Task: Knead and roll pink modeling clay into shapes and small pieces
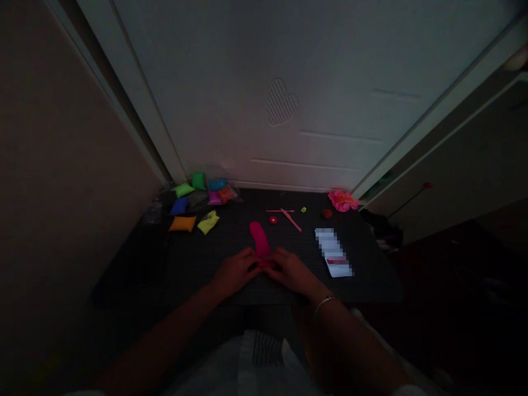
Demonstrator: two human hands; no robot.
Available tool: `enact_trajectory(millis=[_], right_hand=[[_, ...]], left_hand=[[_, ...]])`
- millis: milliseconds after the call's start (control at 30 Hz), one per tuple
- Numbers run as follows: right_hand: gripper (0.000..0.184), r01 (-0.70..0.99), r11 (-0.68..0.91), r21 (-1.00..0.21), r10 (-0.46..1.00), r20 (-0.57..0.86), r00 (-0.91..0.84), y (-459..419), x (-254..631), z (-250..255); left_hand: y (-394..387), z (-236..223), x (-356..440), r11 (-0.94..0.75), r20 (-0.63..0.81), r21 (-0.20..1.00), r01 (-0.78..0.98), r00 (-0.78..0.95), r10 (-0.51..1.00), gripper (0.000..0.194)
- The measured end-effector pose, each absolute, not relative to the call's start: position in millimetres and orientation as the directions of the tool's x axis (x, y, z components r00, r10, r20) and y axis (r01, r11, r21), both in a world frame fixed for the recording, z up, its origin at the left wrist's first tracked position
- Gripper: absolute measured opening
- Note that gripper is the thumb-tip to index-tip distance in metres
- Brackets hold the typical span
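Observation:
A long flat strip of pink modelling clay [259, 238] lies on the dark table, its far end free and its near end at my fingers. My left hand [237, 271] pinches the left side of that near end, which looks folded or rolled. From the right, my right hand [291, 270] grips the same end, with a bracelet on its wrist. My fingers partly cover the clay between them. Just beyond the strip sits a small red clay piece with a pale centre [273, 220]. Two pink modelling tools [291, 220] lie crossed to the right of it.
Coloured clay packets lie at the left: orange [182, 224], yellow [208, 222], blue [180, 206] and others behind. A lit phone [333, 253] rests right of my hands. Farther back are a dark red lump [326, 213] and a pink flower [343, 201]. A white door panel [231, 110] stands behind the table.

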State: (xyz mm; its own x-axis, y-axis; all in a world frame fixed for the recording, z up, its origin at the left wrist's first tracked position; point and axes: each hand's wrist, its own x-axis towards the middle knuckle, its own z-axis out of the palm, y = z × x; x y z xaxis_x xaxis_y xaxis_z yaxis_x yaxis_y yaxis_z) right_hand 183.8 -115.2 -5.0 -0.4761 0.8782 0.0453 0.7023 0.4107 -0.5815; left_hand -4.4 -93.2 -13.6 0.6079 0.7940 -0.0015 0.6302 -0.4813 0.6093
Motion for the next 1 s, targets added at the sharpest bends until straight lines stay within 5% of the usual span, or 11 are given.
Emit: enact_trajectory(millis=[267,600,800,1000], right_hand=[[0.021,0.795,0.461,-0.394,0.865,0.003,-0.501,-116.0,181.6,-5.8],[0.016,0.681,0.454,-0.574,0.852,0.057,-0.520,-100.6,186.5,-8.7],[0.028,0.680,0.463,-0.569,0.857,0.091,-0.507,-106.7,186.1,-6.4],[0.017,0.729,0.453,-0.513,0.870,0.078,-0.487,-102.9,184.3,-11.6]], left_hand=[[-77.0,-6.1,-2.8,-0.392,-0.113,0.668,0.632,0.607,0.786,0.025],[-84.0,-13.8,-4.3,-0.480,0.020,0.631,0.609,0.606,0.795,0.019],[-75.7,-7.2,-2.5,-0.466,-0.024,0.643,0.608,0.624,0.781,0.025],[-72.9,-7.5,-4.7,-0.412,-0.034,0.698,0.585,0.602,0.797,0.022]])
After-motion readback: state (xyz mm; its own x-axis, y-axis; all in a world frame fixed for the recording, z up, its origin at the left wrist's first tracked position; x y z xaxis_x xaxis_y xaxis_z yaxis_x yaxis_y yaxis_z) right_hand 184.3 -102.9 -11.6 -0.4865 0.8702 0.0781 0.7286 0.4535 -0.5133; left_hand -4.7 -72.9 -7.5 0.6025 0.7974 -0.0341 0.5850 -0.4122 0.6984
